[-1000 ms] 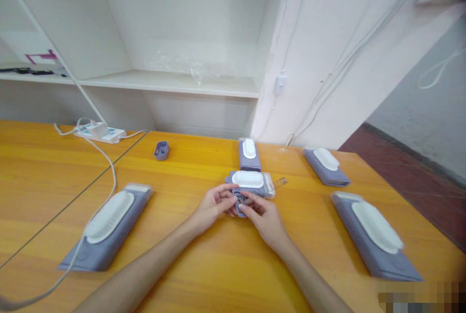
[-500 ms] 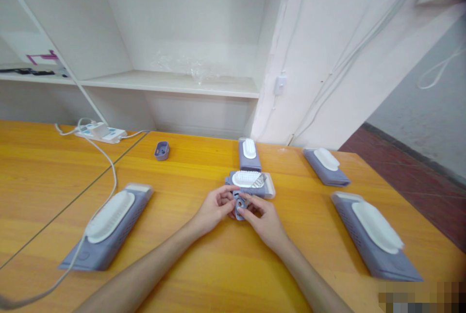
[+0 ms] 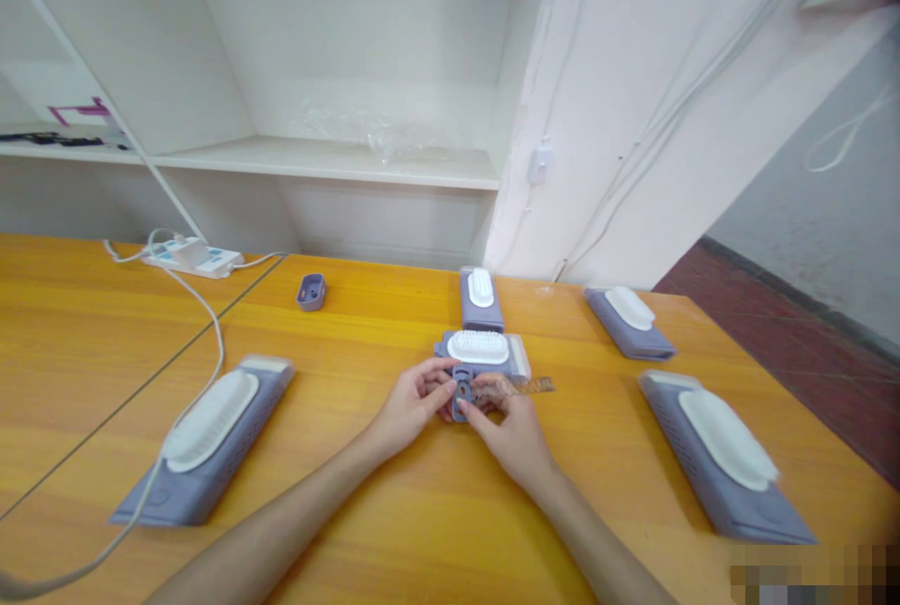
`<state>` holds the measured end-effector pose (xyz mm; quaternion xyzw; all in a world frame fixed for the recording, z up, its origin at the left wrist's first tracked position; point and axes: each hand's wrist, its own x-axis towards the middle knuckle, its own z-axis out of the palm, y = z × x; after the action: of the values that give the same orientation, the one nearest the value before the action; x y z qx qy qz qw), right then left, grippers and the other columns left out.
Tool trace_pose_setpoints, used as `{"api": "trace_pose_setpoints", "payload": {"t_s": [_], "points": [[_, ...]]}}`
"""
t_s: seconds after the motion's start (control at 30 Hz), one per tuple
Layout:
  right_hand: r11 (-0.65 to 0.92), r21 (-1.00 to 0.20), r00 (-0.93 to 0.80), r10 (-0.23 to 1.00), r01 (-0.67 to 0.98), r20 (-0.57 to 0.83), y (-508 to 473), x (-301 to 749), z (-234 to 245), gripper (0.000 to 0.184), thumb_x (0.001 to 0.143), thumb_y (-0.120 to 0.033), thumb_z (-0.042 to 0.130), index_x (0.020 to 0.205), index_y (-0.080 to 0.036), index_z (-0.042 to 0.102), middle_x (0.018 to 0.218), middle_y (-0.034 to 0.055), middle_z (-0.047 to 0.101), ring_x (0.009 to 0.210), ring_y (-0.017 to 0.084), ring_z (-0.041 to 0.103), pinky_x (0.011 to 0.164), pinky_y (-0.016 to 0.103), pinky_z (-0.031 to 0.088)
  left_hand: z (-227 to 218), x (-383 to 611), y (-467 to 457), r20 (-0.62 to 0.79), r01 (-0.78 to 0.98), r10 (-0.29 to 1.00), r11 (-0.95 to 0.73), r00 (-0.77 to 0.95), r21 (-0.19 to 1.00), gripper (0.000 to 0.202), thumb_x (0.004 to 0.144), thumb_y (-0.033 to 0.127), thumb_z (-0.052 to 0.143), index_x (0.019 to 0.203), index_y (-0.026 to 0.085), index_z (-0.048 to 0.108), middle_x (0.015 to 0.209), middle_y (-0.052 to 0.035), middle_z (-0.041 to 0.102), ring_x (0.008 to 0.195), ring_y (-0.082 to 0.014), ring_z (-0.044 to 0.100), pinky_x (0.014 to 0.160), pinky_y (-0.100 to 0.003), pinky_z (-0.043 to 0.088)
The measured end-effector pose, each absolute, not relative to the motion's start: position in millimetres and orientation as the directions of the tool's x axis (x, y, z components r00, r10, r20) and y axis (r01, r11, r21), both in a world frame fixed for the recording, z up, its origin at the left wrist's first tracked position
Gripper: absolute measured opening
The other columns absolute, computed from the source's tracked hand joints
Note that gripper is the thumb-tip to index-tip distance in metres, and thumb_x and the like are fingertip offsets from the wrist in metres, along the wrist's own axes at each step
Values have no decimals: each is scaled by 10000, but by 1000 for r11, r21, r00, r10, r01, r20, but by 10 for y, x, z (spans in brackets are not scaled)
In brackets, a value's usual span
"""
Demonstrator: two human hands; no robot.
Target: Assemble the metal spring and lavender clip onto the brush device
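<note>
your left hand (image 3: 414, 401) was clenched in a fingertip grip on the small lilac plastic piece (image 3: 459, 391), held low over the orange wooden desk (image 3: 394, 511) straight ahead of you. your right hand (image 3: 512, 434) met it from 3 o'clock. its grip was pinched on the near end of the thin coiled metal spring (image 3: 526, 386), whose free length stuck out toward 3 o'clock with nothing under it. your fingers hid the joint, so i could not tell whether the spring's end was seated in the piece.

as i judge it, the main risk lay in that spring. you held it by one end only, and a coil under any squeeze can slip out of fingertips and jump. toward 3 o'clock the desk ended above the dark red floor (image 3: 787, 324), and a spring landing there would have been hard to find. the piece was small and held by its edges, so a twist of one hand against the other could have flicked it out as well.

at 12 o'clock, just beyond your fingers, lay the lilac rectangular unit with a white bristle brush on top (image 3: 482, 348). it was near enough that a forward push would have knocked it. the larger lilac units at 4 o'clock (image 3: 724, 450) and 8 o'clock (image 3: 207, 431) lay well apart from your hands.
</note>
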<state>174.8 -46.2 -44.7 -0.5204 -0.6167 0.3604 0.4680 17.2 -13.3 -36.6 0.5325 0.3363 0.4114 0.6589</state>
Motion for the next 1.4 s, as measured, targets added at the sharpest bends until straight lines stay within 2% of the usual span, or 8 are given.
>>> {"api": "trace_pose_setpoints", "payload": {"t_s": [0.27, 0.43, 0.63, 0.8, 0.97, 1.17, 1.4], "points": [[282, -887, -43, 957, 365, 287, -459, 1780, -416, 270, 743, -302, 619, 994, -203, 626, 828, 46, 601, 650, 149, 581, 569, 265, 503, -345, 164, -138, -16, -147, 907, 85, 421, 986, 444, 748, 379, 591, 1110, 124, 565, 775, -58, 615, 639, -128, 557, 596, -246, 438], [313, -856, -59, 946, 412, 317, -461, 1782, -421, 275, 738, -279, 628, 1005, -213, 634, 868, 56, 593, 685, 156, 571, 596, 280, 504, -353, 153, -133, -16, -147, 901, 88, 433, 985, 438, 758, 366, 581, 1133, 139, 567, 770, -60, 632, 711, -159, 576, 656, -265, 443], [311, -867, -58, 948, 391, 314, -477, 1768, -412, 271, 733, -274, 635, 999, -222, 630, 850, 46, 593, 665, 153, 570, 559, 270, 510, -343, 152, -123, -4, -130, 900, 68, 436, 989, 422, 761, 365, 577, 1111, 130, 586, 812, -75, 647, 771, -177, 580, 685, -267, 447], [288, -885, -38, 955, 366, 295, -476, 1767, -411, 257, 707, -270, 659, 961, -234, 653, 868, 49, 586, 685, 159, 580, 541, 262, 518, -330, 148, -133, -27, -134, 888, 100, 459, 986, 451, 760, 381, 575, 1136, 133, 557, 830, -80, 635, 666, -143, 577, 596, -248, 457], [289, -894, -19, 954, 344, 301, -475, 1776, -433, 279, 722, -279, 641, 1000, -252, 651, 945, 53, 546, 653, 130, 563, 535, 252, 522, -344, 135, -124, -62, -164, 857, 169, 511, 972, 511, 743, 410, 586, 1169, 134, 525, 720, -57, 619, 557, -124, 563, 519, -250, 465], [336, -880, -32, 938, 336, 346, -464, 1786, -438, 294, 743, -263, 621, 1037, -268, 636, 936, 46, 519, 761, 150, 558, 593, 250, 514, -348, 112, -111, -52, -186, 842, 178, 537, 966, 493, 753, 392, 584, 1174, 143, 526, 685, -42, 611, 533, -112, 554, 505, -239, 455], [325, -885, -40, 943, 334, 331, -453, 1795, -425, 282, 752, -259, 615, 1033, -257, 637, 946, 44, 517, 748, 143, 544, 591, 240, 487, -331, 91, -106, -37, -205, 822, 185, 568, 961, 540, 740, 366, 611, 1218, 145, 489, 688, -40, 599, 529, -108, 551, 512, -236, 452]]}}
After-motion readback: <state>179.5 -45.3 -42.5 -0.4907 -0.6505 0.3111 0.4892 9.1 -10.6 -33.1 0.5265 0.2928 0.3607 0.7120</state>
